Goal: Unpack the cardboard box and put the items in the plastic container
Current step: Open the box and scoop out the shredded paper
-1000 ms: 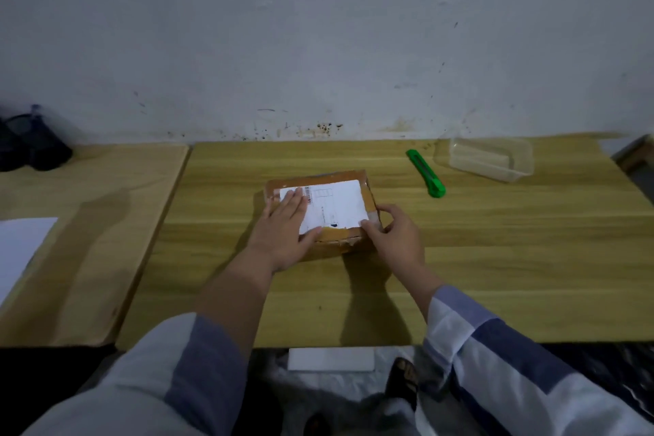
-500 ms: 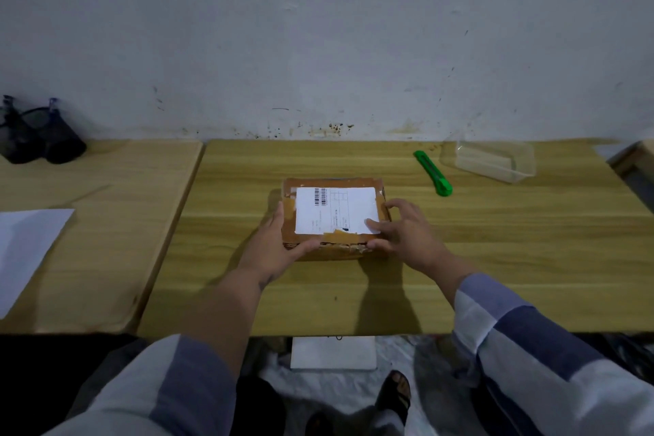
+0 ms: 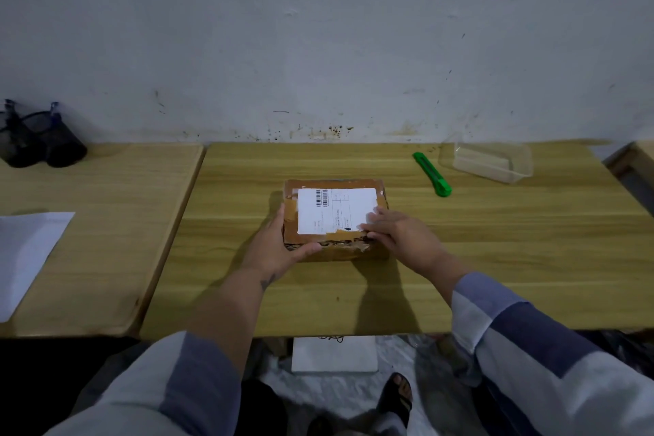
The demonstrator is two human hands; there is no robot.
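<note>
Resting at the middle of the wooden table (image 3: 495, 241), the cardboard box (image 3: 334, 219) is still taped shut, with the left hand (image 3: 279, 251) cupped round its near-left corner and the right hand (image 3: 400, 234) lying flat, fingers spread, on its near-right top edge. It looks light and stiff, best gripped by opposite sides. Beyond the box to its right lie the green cutter (image 3: 432, 174) and the plastic container (image 3: 486, 161); the box's contents are hidden.

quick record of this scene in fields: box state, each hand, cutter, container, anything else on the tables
box: cardboard box, taped shut, white label on top, mid-table
left hand: left hand holds the box's near left corner
right hand: right hand flat on the box's right edge
cutter: green utility knife, untouched, right of box
container: plastic container, empty, far right
other: white paper, black mesh cups on left table
</note>
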